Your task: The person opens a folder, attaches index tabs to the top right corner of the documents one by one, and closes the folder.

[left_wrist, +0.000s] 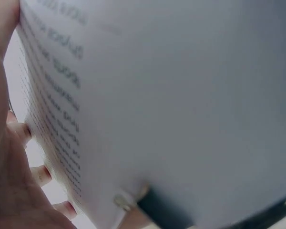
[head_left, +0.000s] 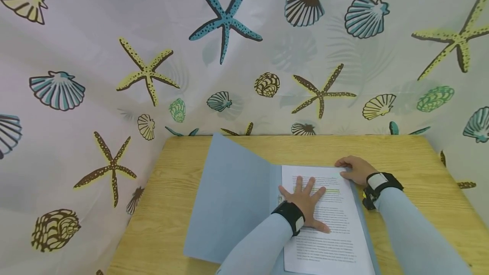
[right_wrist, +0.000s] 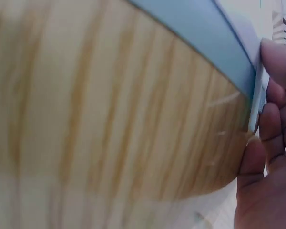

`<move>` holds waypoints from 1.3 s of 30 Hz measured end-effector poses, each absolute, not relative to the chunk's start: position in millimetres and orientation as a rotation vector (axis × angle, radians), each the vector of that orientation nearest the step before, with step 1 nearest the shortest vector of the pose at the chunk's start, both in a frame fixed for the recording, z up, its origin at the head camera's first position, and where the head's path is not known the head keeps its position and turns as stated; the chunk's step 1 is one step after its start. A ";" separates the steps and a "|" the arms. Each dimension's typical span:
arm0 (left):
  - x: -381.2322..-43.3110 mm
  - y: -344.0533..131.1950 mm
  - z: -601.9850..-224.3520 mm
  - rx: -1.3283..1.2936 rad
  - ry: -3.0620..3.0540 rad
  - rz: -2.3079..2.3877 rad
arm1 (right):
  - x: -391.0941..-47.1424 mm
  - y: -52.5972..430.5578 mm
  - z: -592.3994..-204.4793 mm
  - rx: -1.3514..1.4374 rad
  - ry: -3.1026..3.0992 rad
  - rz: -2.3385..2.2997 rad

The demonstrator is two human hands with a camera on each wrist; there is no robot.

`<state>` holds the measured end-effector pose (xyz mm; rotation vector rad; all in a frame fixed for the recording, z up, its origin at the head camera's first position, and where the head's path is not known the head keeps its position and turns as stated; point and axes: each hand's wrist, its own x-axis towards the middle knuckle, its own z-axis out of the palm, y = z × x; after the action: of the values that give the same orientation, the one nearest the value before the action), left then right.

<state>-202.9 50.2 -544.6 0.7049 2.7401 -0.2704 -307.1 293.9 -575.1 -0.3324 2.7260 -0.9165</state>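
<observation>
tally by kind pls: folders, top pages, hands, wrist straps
Blue folder: 1
Printed top page: 1
Left hand and right hand: 2
Left wrist strap and right wrist strap: 2
Total: 6

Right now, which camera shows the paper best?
The head view: it shows most of the paper, in the folder, though the left hand covers some. The left wrist view sees it close but blurred; the right wrist view, just a strip.

Curtained-off work nook, kind of room unclear, shell-and-starfish cloth [head_left: 244,71] along far, left and right sides, wood-grain table [head_left: 183,156]
</observation>
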 end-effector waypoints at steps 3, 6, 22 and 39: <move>-203.6 50.1 -544.1 0.699 2.742 -0.271 | -309.4 290.8 -577.9 -0.280 2.745 -0.905; -204.3 50.6 -544.3 0.692 2.740 -0.273 | -311.7 285.9 -583.0 -0.233 2.790 -0.880; -211.4 55.9 -568.9 0.684 2.737 -0.264 | -287.3 289.8 -569.2 -0.487 2.912 -0.822; -211.0 55.1 -561.8 0.675 2.740 -0.287 | -292.8 281.6 -563.8 -0.431 2.851 -0.756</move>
<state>-211.0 55.1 -561.8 0.6751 2.7402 -0.2874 -292.8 281.6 -563.8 -0.4308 2.8506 -0.7556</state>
